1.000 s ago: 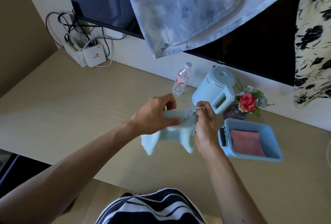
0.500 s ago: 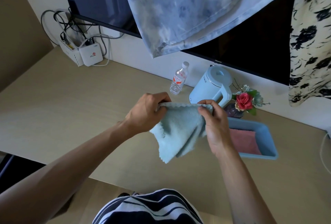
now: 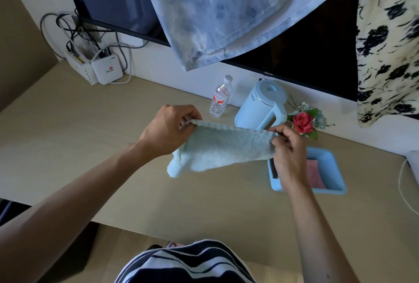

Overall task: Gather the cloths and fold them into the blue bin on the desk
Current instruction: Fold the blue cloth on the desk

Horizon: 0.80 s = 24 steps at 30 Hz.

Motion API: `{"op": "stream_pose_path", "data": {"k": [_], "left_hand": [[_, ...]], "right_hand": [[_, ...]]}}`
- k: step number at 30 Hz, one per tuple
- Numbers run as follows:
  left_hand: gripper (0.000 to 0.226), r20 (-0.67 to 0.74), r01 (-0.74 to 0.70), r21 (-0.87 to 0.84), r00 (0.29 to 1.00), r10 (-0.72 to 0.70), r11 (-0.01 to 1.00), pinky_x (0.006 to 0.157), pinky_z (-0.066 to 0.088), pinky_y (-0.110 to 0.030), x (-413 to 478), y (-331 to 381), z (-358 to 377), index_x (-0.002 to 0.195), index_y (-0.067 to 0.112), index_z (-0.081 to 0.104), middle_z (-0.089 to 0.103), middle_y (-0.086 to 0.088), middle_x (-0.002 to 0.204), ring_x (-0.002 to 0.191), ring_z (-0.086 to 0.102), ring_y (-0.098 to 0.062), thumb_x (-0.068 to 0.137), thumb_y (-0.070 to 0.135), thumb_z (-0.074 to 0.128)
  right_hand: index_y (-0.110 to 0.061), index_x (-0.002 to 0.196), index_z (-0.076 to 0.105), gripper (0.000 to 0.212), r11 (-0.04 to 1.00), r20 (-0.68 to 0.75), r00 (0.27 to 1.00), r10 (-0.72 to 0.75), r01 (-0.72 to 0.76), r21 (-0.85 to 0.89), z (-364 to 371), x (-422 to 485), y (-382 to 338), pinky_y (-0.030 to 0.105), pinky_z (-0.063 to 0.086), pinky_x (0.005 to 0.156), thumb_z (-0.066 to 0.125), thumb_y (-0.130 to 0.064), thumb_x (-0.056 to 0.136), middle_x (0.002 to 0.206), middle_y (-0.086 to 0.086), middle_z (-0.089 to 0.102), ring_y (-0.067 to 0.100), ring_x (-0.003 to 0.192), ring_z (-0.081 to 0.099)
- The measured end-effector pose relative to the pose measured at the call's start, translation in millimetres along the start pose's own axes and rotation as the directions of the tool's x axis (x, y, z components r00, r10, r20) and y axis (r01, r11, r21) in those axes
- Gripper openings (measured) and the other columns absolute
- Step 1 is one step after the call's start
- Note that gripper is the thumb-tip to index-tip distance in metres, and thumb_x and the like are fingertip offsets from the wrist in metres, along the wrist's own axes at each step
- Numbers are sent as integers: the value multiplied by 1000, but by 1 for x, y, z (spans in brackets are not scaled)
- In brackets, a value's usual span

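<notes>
Pulled wider, cloth (image 3: 226, 146) spans left grip (image 3: 167, 129) to right grip (image 3: 288, 153).

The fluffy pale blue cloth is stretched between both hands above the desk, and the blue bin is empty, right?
Not empty: the head view shows a pink cloth lying in the blue plastic bin. The fluffy pale blue cloth is stretched between left hand and right hand above the beige desk.
</notes>
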<state>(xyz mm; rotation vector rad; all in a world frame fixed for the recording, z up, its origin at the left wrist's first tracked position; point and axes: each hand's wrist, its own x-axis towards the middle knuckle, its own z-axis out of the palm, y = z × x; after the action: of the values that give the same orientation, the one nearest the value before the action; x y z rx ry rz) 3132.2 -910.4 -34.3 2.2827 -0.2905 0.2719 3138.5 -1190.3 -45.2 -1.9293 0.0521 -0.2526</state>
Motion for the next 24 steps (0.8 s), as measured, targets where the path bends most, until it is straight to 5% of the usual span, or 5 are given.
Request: {"op": "stream_pose_path", "data": {"k": [5, 10, 13, 17, 24], "left_hand": [[19, 69, 72, 100, 995, -79, 992, 74, 54, -32, 0, -24, -7, 94, 15, 75, 75, 0, 84, 80, 69, -20, 87, 3, 63], [9, 64, 116, 91, 990, -122, 989, 63, 44, -22, 3, -52, 3, 92, 16, 74, 72, 4, 80, 75, 65, -16, 92, 14, 66], [10, 51, 167, 93, 984, -172, 982, 59, 42, -23, 11, -67, 13, 93, 14, 76, 73, 0, 81, 74, 65, -19, 93, 19, 67], [11, 89, 196, 79, 975, -203, 977, 72, 44, -25, 30, -76, 18, 97, 10, 76, 74, -3, 94, 89, 68, -24, 92, 10, 66], [18, -24, 54, -40, 998, -56, 998, 69, 40, -1, 31, -60, -9, 96, 21, 75, 70, 17, 87, 80, 63, 10, 87, 5, 72]], "right_hand": [[-23, 79, 67, 31, 968, -60, 986, 153, -137, 211, -12, 5, 6, 38, 37, 68, 51, 3, 86, 76, 12, 56, 21, 74, 50], [-24, 76, 69, 18, 946, -30, 969, 245, -233, 227, -24, 13, 26, 34, 42, 72, 57, -10, 77, 76, 7, 62, 22, 77, 53], [-16, 87, 71, 18, 921, 18, 949, 315, -310, 238, -19, 19, 51, 40, 46, 80, 61, -1, 87, 87, 9, 69, 26, 87, 59], [-13, 96, 71, 17, 896, 49, 928, 370, -370, 244, -9, 27, 71, 49, 50, 88, 62, 1, 93, 95, 16, 70, 30, 93, 62], [-22, 95, 75, 19, 868, 79, 977, 200, -214, 448, -29, 22, 66, 32, 52, 97, 61, -10, 94, 102, 5, 74, 20, 105, 68]]}}
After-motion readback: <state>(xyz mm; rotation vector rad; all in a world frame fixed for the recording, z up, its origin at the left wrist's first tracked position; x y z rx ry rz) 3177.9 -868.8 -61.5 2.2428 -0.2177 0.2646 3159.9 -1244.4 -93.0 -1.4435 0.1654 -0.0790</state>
